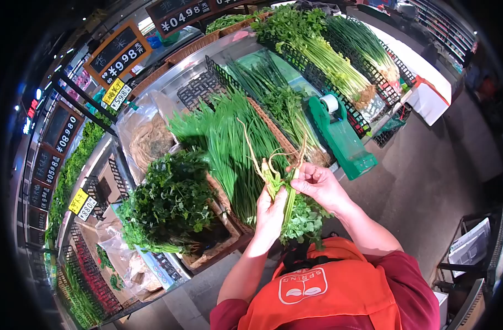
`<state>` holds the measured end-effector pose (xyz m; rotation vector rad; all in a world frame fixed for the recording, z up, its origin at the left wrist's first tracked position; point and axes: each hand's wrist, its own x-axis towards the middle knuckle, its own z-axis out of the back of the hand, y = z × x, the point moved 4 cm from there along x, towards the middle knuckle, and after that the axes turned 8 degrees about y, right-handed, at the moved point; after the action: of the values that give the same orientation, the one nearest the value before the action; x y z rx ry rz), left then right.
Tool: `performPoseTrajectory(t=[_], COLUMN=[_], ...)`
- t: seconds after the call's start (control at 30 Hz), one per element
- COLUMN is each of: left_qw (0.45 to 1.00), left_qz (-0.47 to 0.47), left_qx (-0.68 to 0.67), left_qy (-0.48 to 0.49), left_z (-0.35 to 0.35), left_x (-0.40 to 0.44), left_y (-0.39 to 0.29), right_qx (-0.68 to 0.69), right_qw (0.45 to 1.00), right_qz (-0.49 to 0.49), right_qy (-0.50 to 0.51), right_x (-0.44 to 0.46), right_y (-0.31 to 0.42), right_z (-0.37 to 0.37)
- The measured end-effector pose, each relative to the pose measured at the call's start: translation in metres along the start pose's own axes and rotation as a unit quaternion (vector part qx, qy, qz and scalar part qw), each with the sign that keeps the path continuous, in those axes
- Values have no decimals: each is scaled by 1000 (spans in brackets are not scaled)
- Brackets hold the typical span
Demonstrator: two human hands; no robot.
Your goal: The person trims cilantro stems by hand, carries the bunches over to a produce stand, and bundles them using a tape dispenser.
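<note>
A small bunch of coriander (305, 223) hangs in front of my apron, its leaves downward and its long pale roots pointing up and away. My left hand (270, 215) is closed around the stems on the left, with the thumb on top. Pinching near the root end on the right is my right hand (322, 190), its fingertips pressed together on a stem. Just beyond both hands lie long green garlic chives (229, 148) in a wicker-edged tray. To the left of them sits a dark leafy bundle of greens (172, 192).
A green tape dispenser (342, 137) stands at the stall's right edge. Celery (334, 63) and spring onions (367, 49) fill black crates behind it. Price signs (119, 52) line the back left. A plastic bag of brown roots (151, 137) lies at left.
</note>
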<state>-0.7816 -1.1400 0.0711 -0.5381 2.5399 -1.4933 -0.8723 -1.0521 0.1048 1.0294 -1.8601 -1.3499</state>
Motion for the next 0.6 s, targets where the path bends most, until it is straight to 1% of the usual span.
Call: performPoseTrajectory(t=[0.03,0.07,0.17,0.2,0.23,0.3,0.33,0.37,0.43,0.47,0.5,0.53,0.57,0.6], left_qw=[1000,1000,999,997,998,982,978,975,985,978,993,995,997,998], left_qz=[4,3,33,13,16,63,62,48,27,66,39,36,35,29], left_qx=[2,11,2,18,-35,-161,-181,-174,-108,-64,-72,-68,-66,-39], left_qy=[19,15,-26,-68,-44,-71,-80,-129,-135,-187,-90,-60,-29,-36], left_z=[-6,-13,-24,-27,-26,-24,-26,-30,-21,-30,-38,-44,-51,-60], left_x=[2,2,5,9,15,24,29,31,37,34,38,40,42,44], left_y=[1,2,14,15,20,22,21,18,22,15,14,16,20,21], right_qx=[0,-10,18,20,-1,-10,-27,-24,-5,25,-3,-47,-106,-121], right_qw=[1000,1000,1000,999,998,993,990,983,961,947,941,918,903,885], right_qz=[-12,-10,-4,4,26,55,72,71,82,79,85,71,79,107], right_qy=[6,3,-20,-28,-57,-103,-122,-166,-263,-311,-328,-388,-409,-438], right_x=[-3,-6,-17,-20,-25,-39,-49,-59,-87,-102,-116,-131,-144,-156], right_y=[2,5,0,3,11,22,32,34,45,54,58,65,72,77], right_z=[5,11,34,43,49,73,87,107,147,166,191,211,228,245])
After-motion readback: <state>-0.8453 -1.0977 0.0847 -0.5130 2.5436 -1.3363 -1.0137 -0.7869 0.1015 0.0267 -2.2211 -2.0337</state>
